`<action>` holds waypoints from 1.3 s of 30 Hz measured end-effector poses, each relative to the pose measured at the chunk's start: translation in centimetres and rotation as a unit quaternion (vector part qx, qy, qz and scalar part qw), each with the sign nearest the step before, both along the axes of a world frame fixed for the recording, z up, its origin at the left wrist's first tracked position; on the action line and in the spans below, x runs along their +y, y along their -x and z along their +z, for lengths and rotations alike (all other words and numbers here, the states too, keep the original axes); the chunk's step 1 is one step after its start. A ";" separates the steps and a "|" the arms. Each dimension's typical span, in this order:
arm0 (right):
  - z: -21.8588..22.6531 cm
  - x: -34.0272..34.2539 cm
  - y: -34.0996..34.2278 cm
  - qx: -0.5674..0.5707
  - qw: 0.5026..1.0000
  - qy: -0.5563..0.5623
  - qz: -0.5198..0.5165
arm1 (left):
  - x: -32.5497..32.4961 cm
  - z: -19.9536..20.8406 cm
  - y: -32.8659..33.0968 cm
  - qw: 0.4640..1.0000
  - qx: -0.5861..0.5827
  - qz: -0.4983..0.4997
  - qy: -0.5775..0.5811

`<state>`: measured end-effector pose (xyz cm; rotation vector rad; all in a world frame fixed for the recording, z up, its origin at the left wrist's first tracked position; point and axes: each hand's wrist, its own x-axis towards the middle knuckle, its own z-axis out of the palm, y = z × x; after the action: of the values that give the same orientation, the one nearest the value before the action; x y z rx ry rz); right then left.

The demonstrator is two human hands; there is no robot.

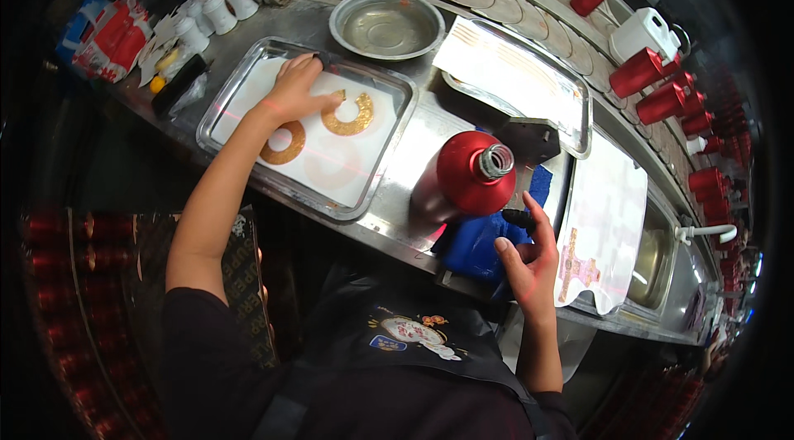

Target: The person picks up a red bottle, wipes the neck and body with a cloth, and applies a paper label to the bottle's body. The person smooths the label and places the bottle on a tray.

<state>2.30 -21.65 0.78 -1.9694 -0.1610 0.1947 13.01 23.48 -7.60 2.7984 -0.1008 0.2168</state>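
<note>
My left hand (298, 91) reaches over a metal tray (382, 160) with a white sheet in it, fingers apart and stretched toward its far rim. The thumb tip is at the edge of a gold C-shaped piece (361, 119); whether it touches is hard to tell. A second gold ring-like piece (291, 150) lies by my wrist, partly covered by it. My right hand (533, 262) is open beside a glossy red bottle (467, 179) with a bare threaded neck, apart from it. One of its fingers wears a black cover. The bottle's base, near a blue block (475, 254), is hidden.
Behind the tray sits a round metal basin (387, 26) of liquid. Another tray (583, 113) holds a white sheet. White sheets (608, 217) lie by the sink (657, 270) and its white tap (711, 233). Red bottles (637, 74) line the conveyor (571, 43). White bottles (219, 14) stand far left.
</note>
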 end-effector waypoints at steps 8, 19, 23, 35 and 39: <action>-1.0 -0.6 -0.3 0.000 1.000 0.000 -0.013 | 0.6 -0.6 -3.7 0.989 0.079 0.032 0.122; 2.1 2.7 3.7 -0.020 0.989 0.004 0.146 | -3.0 3.2 0.6 0.973 -0.039 0.140 0.179; -0.6 9.0 3.7 0.071 0.966 -0.136 0.207 | -6.2 8.0 4.5 0.956 -0.025 0.141 0.256; -2.1 10.3 9.1 0.216 0.874 -0.435 -0.006 | -15.4 12.7 19.4 0.804 0.038 0.064 0.590; 0.7 6.7 8.8 0.083 0.938 -0.336 -0.027 | -18.8 12.6 20.9 0.768 -0.009 0.000 0.641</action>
<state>-6.55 -14.92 1.49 -1.2667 -0.0519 0.2323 -7.85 4.67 4.98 1.4114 0.0429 0.1967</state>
